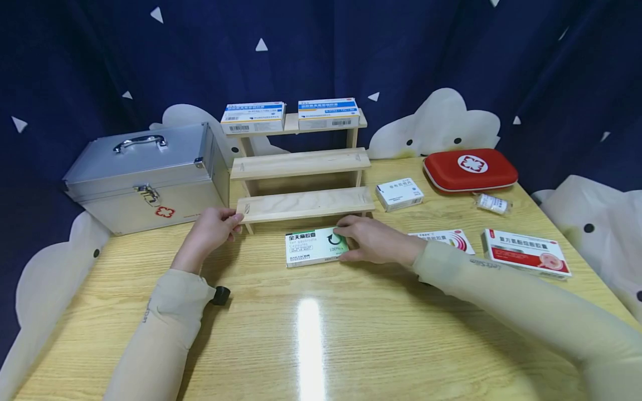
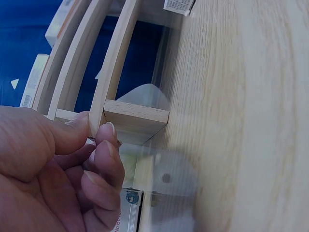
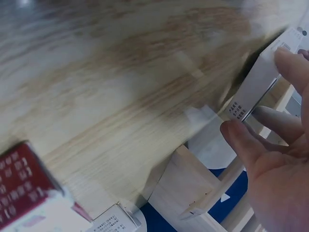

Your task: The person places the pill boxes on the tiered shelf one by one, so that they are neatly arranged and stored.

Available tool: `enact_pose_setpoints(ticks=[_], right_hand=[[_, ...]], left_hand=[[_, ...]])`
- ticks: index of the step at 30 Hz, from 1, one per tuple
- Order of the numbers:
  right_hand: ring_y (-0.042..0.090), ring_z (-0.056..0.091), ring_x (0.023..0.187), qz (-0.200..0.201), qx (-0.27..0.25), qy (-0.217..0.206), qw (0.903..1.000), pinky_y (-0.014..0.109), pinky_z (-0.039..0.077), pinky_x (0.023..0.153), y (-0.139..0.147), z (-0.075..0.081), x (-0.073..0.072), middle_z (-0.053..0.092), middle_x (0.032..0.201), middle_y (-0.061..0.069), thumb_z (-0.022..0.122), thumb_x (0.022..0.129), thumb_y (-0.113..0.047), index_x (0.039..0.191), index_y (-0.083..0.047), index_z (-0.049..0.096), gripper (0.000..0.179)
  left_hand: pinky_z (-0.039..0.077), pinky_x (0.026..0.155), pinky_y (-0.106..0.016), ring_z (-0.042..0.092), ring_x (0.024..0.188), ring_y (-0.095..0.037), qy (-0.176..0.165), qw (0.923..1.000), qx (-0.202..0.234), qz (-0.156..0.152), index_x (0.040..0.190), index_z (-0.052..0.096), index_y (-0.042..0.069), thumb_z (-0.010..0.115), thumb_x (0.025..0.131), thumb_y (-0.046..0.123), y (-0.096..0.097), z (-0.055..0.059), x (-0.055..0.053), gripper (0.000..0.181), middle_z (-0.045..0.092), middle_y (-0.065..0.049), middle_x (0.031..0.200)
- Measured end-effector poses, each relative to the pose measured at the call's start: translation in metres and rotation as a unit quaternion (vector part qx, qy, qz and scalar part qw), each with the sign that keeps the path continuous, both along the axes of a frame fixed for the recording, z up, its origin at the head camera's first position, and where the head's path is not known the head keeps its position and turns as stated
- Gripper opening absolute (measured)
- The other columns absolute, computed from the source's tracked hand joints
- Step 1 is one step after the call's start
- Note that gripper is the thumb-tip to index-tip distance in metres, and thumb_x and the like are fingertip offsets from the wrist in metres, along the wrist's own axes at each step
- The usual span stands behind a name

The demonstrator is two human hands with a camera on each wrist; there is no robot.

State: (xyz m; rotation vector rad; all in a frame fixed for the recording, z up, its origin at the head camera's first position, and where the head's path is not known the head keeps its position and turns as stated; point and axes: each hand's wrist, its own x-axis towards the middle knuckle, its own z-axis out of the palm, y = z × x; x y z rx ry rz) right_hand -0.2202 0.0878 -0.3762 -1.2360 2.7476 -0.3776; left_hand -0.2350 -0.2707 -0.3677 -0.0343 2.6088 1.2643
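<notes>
A three-step wooden shelf rack [image 1: 306, 205] stands on the table. My left hand [image 1: 213, 229] pinches the left end of its lowest board [image 2: 111, 72] between thumb and fingers. In front of the rack lies a green-and-white medicine box [image 1: 308, 249], its printed face up. My right hand [image 1: 373, 242] grips this box by its right end, and the fingers cover that end in the head view. From the right wrist, the box's white side [image 3: 256, 79] shows between thumb and fingers. Two blue-and-white medicine boxes [image 1: 254, 117] sit on the top board.
At left stands a silver first-aid case [image 1: 150, 167]. Right of the rack are a small white box [image 1: 399, 194], a red zip case [image 1: 471, 170] and a wrapped roll [image 1: 493, 204]. Two red-and-white boxes, one partly behind my right arm [image 1: 443, 239] and one farther right [image 1: 526, 253], lie nearer.
</notes>
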Motion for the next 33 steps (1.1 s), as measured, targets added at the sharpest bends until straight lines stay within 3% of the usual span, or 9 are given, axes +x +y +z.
enact_pose_setpoints(ticks=[19, 29, 33], right_hand=[[0.031, 0.056, 0.121, -0.014, -0.055, 0.001, 0.9984, 0.04, 0.047, 0.099, 0.012, 0.028, 0.006, 0.056, 0.135, 0.018, 0.083, 0.083, -0.032, 0.133, 0.0, 0.061, 0.063], [0.032, 0.056, 0.12, -0.012, -0.067, 0.025, 0.9974, 0.045, 0.046, 0.1, 0.013, 0.054, 0.001, 0.057, 0.133, 0.018, 0.085, 0.08, -0.031, 0.131, 0.0, 0.063, 0.063], [0.033, 0.062, 0.109, -0.01, -0.07, 0.035, 0.9969, 0.045, 0.049, 0.096, 0.012, 0.066, -0.002, 0.056, 0.133, 0.021, 0.085, 0.08, -0.031, 0.131, 0.001, 0.062, 0.064]], left_hand=[[0.044, 0.072, -0.038, 0.054, 0.08, -0.028, -0.002, 1.0, -0.003, 0.005, 0.132, 0.054, -0.005, 0.045, 0.108, 0.023, 0.001, 0.001, 0.001, 0.038, 0.061, -0.021, 0.104], [0.045, 0.072, -0.039, 0.055, 0.079, -0.027, 0.003, 1.0, -0.003, 0.005, 0.131, 0.055, -0.005, 0.045, 0.108, 0.023, 0.0, 0.0, 0.001, 0.038, 0.062, -0.021, 0.103], [0.045, 0.071, -0.039, 0.055, 0.078, -0.027, 0.006, 1.0, -0.002, 0.005, 0.13, 0.055, -0.005, 0.045, 0.108, 0.022, 0.0, -0.001, 0.0, 0.037, 0.062, -0.021, 0.103]])
